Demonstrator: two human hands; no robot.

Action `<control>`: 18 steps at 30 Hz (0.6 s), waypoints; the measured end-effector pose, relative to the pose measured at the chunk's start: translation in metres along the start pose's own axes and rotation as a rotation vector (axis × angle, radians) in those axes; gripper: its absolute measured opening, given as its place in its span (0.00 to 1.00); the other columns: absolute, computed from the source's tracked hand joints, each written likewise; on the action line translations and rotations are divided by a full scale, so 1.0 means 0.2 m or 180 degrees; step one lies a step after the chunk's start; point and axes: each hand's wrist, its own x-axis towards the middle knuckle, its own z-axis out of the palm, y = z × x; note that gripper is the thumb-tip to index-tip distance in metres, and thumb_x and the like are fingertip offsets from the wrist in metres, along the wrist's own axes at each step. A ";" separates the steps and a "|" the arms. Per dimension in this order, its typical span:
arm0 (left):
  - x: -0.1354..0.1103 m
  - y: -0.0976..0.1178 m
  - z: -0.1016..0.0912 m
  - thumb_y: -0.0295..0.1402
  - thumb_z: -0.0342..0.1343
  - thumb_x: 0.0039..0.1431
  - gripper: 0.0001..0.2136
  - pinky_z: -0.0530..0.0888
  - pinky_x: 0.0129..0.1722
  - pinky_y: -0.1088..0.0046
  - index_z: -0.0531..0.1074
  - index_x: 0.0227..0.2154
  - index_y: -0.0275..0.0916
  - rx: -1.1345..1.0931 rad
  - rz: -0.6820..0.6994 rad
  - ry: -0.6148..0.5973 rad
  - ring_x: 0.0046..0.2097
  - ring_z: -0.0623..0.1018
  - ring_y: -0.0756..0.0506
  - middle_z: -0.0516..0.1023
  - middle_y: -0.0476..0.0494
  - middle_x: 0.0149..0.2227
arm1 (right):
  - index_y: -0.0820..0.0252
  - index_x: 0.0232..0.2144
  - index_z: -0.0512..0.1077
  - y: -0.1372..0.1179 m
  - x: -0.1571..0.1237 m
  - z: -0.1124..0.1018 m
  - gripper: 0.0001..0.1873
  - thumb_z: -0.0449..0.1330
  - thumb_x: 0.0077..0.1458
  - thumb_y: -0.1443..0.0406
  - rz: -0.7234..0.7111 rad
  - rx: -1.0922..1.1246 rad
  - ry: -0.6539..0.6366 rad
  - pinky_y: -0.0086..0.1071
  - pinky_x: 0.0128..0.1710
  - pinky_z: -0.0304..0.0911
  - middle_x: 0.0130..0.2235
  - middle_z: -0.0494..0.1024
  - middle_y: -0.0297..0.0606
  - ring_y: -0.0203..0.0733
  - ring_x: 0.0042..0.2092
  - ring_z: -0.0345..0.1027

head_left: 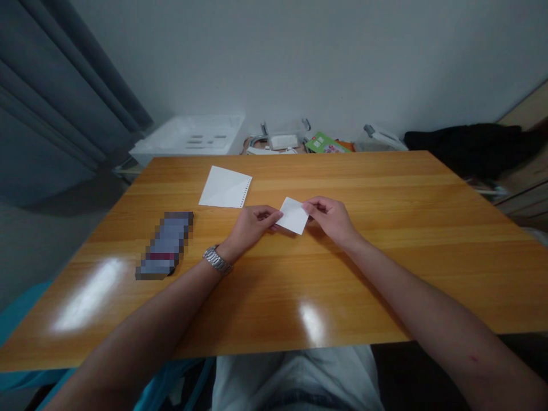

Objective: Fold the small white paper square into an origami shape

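Note:
A small white square of paper (293, 217) is held between my two hands, above the middle of the wooden table (385, 205). My left hand (256, 224) pinches its left corner, thumb on top and fingers beneath. At the upper right corner, my right hand (330, 217) grips the paper between thumb and fingers. Whether the paper has several layers, I cannot tell. A larger white sheet (225, 187) with a row of punched holes along its right edge lies flat, behind and left of my left hand.
A blurred-out phone (166, 245) lies on the table's left side. Beyond the far edge stand a white plastic tray (171, 137), a green booklet (327, 142) and assorted clutter. Dark cloth (471, 145) lies at the back right. A blue chair (25, 308) is at the left.

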 end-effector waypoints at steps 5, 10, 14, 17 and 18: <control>0.00 -0.04 -0.01 0.44 0.63 0.62 0.15 0.75 0.31 0.76 0.80 0.36 0.35 0.0008 -0.0025 -0.0183 0.31 0.79 0.51 0.82 0.42 0.33 | 0.59 0.34 0.79 0.02 0.00 0.00 0.17 0.67 0.55 0.51 0.0060 0.0040 0.0024 0.35 0.35 0.71 0.35 0.83 0.40 0.41 0.33 0.75; 0.01 -0.04 -0.01 0.44 0.61 0.63 0.15 0.73 0.31 0.76 0.79 0.35 0.34 0.0063 0.0088 -0.0170 0.30 0.77 0.50 0.81 0.44 0.30 | 0.59 0.35 0.79 0.04 0.01 -0.02 0.17 0.67 0.55 0.51 0.0091 0.0051 0.0087 0.35 0.35 0.72 0.36 0.83 0.40 0.41 0.34 0.76; 0.01 -0.03 -0.01 0.43 0.59 0.64 0.15 0.70 0.29 0.76 0.77 0.34 0.34 0.0294 0.0265 -0.0136 0.29 0.75 0.50 0.79 0.45 0.29 | 0.59 0.34 0.79 0.05 0.01 -0.01 0.18 0.67 0.55 0.50 0.0148 0.0132 -0.0004 0.35 0.34 0.72 0.34 0.83 0.40 0.40 0.32 0.75; 0.02 -0.05 -0.01 0.42 0.57 0.65 0.14 0.70 0.31 0.75 0.76 0.34 0.35 0.0447 0.0391 0.0116 0.31 0.75 0.49 0.78 0.45 0.30 | 0.58 0.34 0.78 0.05 0.00 0.01 0.18 0.68 0.54 0.49 0.0247 0.0246 -0.0241 0.35 0.35 0.72 0.34 0.83 0.39 0.40 0.33 0.75; 0.03 -0.06 -0.02 0.42 0.56 0.65 0.14 0.70 0.32 0.74 0.76 0.34 0.35 0.0478 0.0434 0.0250 0.32 0.75 0.49 0.78 0.46 0.31 | 0.58 0.33 0.78 0.06 0.00 0.02 0.18 0.68 0.54 0.49 0.0310 0.0277 -0.0370 0.35 0.35 0.72 0.34 0.82 0.39 0.40 0.33 0.76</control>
